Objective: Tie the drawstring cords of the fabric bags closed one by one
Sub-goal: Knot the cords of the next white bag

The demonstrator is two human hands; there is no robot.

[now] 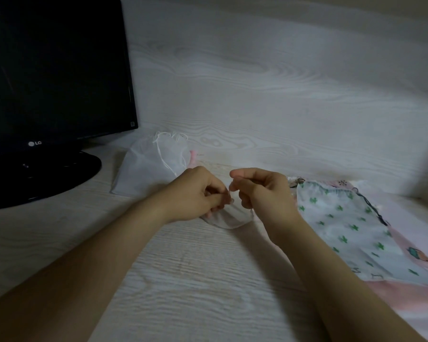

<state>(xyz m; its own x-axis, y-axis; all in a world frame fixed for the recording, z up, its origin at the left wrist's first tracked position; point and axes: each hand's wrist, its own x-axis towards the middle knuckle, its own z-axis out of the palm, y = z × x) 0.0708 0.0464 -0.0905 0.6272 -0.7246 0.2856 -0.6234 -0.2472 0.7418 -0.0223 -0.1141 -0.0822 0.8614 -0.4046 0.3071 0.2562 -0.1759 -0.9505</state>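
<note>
White small pouch (pixel 229 219) lies on the desk (pixel 195 280), largely covered by the left hand (pixel 198 193) and right hand (pixel 260 191). Each has its fingers curled, pinching the thin cord (pixel 230 191), which is blurred and barely discernible. Behind left: monitor (pixel 55 82), tied white bag (pixel 151 166). Right: cactus-print bag (pixel 344 225) on pink cloth (pixel 405 243), cut off.

Monitor (pixel 47 70) left, cactus-print bag (pixel 344 230) right

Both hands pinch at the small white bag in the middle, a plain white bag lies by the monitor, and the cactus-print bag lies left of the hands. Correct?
One slip: the head view shows the cactus-print bag right of the hands, not left. Otherwise yes: left hand and right hand pinch at the small white bag, and the plain white bag lies by the monitor.
</note>
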